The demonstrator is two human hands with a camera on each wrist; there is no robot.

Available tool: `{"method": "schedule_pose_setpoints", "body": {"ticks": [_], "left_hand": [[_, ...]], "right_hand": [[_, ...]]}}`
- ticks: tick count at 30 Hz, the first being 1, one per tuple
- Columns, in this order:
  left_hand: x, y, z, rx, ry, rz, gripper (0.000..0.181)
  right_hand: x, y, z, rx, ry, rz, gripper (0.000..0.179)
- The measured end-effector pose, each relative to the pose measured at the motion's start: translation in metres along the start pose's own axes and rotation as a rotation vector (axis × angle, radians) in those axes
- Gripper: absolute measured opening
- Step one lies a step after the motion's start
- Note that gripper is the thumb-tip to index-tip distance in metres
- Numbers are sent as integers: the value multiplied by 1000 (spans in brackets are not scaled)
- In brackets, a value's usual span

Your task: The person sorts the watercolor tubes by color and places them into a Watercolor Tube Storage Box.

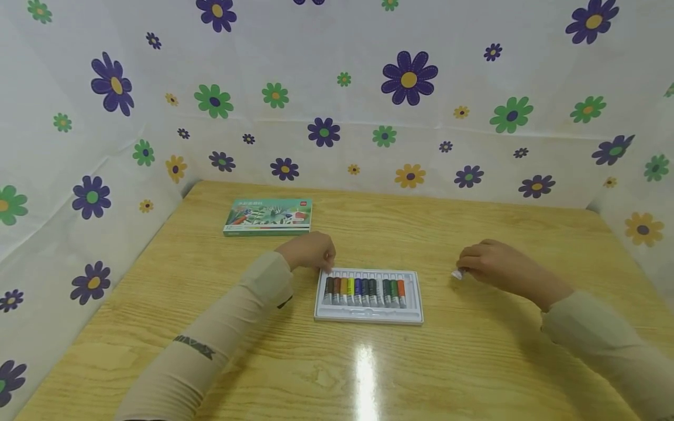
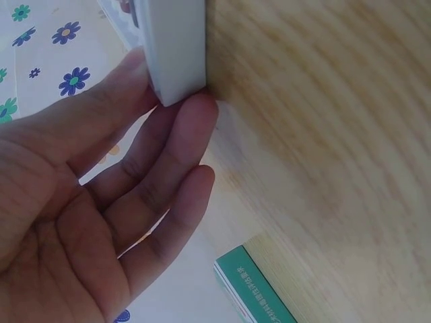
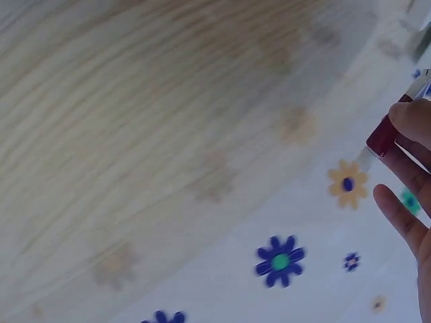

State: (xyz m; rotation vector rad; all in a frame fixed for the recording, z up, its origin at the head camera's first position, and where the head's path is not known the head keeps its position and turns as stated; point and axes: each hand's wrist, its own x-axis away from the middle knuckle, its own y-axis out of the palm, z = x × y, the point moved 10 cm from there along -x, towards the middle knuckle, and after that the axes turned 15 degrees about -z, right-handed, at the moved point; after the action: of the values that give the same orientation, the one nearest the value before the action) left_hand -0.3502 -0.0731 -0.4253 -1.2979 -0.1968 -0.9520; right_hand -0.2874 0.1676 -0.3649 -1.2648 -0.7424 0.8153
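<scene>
A white plastic tray lies on the table with a row of paint tubes in many colours. At its far left corner, my left hand pinches the edge. The left wrist view shows the thumb on one face of the tray and fingertips against its side. To the right of the tray, my right hand holds a small paint tube just above the table. In the right wrist view this tube has a dark red band and sits between thumb and fingers.
A green illustrated paint box lies at the back left, behind my left hand. The wooden table ends at a flower-printed cloth hanging behind and along the sides.
</scene>
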Motion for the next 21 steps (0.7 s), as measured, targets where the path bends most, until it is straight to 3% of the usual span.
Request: {"method": "schedule_pose_setpoints", "body": {"ticks": [4,11,21], "left_hand": [[-1,0,-1,0,1,2,16],[-2,0,-2,-16,-5,3,16],[-1,0,0,-16,3,6,18]], "right_hand": [[-15,-12,-20,-22,-25,13,22],[-34,-21,-48,-37,-155,88,26],[-57,-3,-75,12,-223,7,24]]}}
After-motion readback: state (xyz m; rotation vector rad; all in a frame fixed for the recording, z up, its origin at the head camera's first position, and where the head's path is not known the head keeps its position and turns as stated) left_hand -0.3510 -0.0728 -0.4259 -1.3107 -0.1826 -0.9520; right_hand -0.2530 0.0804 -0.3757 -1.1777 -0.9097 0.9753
